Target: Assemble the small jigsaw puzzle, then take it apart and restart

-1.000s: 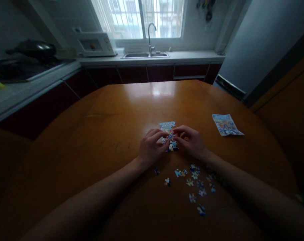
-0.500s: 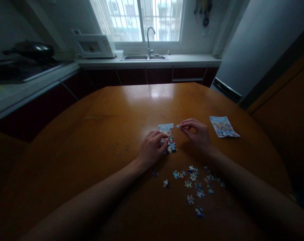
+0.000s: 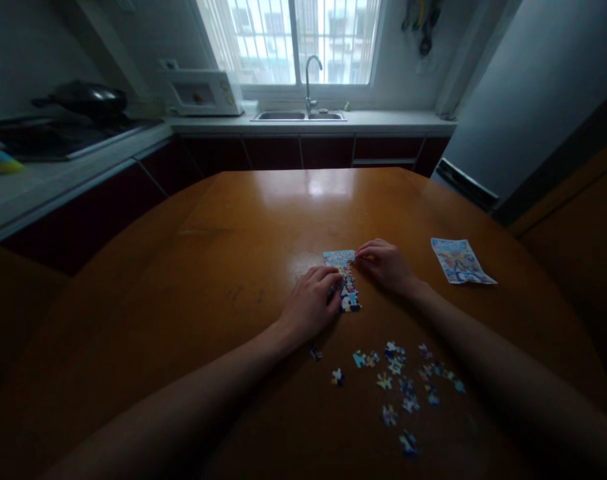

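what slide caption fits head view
Left hand and right hand at an unfinished, multicoloured jigsaw on a brown wooden table.

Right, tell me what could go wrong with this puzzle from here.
The left hand covers part of the joined puzzle; a nudge could shift it.
The right hand is at its upper right edge; pushing there might loosen pieces.
Loose pieces lie near the right forearm, which could scatter them.

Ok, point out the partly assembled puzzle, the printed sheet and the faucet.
Partly assembled puzzle [image 3: 349, 283]: head view, uncovered middle.
Printed sheet [image 3: 461, 261]: head view, its middle.
Faucet [image 3: 308, 85]: head view, upright stem.
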The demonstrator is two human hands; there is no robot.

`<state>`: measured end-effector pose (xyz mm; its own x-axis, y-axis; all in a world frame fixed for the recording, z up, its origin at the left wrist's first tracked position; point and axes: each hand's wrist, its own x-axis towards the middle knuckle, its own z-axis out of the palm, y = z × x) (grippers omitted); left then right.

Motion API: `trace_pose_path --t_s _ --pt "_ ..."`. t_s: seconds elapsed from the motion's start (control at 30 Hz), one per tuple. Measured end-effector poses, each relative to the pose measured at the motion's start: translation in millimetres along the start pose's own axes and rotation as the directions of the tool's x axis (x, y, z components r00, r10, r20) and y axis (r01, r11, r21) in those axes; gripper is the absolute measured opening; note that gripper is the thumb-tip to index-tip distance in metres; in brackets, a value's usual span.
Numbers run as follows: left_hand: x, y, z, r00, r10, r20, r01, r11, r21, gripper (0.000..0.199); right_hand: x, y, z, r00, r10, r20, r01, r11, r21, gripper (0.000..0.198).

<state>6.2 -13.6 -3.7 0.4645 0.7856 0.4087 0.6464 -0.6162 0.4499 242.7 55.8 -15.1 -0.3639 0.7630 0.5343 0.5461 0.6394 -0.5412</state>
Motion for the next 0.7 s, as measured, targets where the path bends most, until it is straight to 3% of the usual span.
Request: trace_pose_path --t_s 0.7 --pt "1.6 1.2 -0.7 1.0 -0.023 0.003 0.023 0.999 -0.027 0.02 -1.2 -14.4 -1.7 0.986 -0.062 0.152 0.098 0.966 -0.241 0.025"
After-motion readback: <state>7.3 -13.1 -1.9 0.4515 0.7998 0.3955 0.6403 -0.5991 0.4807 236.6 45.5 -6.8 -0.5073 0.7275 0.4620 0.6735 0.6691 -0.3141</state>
